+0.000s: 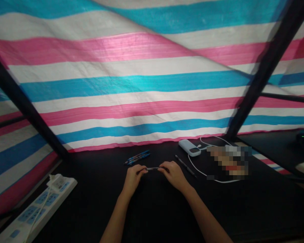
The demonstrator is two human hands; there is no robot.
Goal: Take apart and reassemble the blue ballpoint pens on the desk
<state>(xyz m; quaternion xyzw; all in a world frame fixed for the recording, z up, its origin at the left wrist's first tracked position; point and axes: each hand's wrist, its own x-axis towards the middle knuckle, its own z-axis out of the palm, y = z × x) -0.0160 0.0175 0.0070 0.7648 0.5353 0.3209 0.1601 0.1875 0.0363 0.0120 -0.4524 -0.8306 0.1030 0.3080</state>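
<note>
A slim dark grey pen lies level between my two hands, low over the black table. My left hand pinches its left end between thumb and fingers. The right end is gripped the same way by my right hand. Both ends of the pen are hidden by the fingertips. Just beyond my left hand, a few blue-and-black pens lie close together. To the right of my right hand, a single black pen rests at a slant on the table.
Behind the pens sits a pale power bank with a white cable looping right toward a blurred patch. A white power strip with a plug in it runs along the left. Black posts and striped sheeting stand behind the table.
</note>
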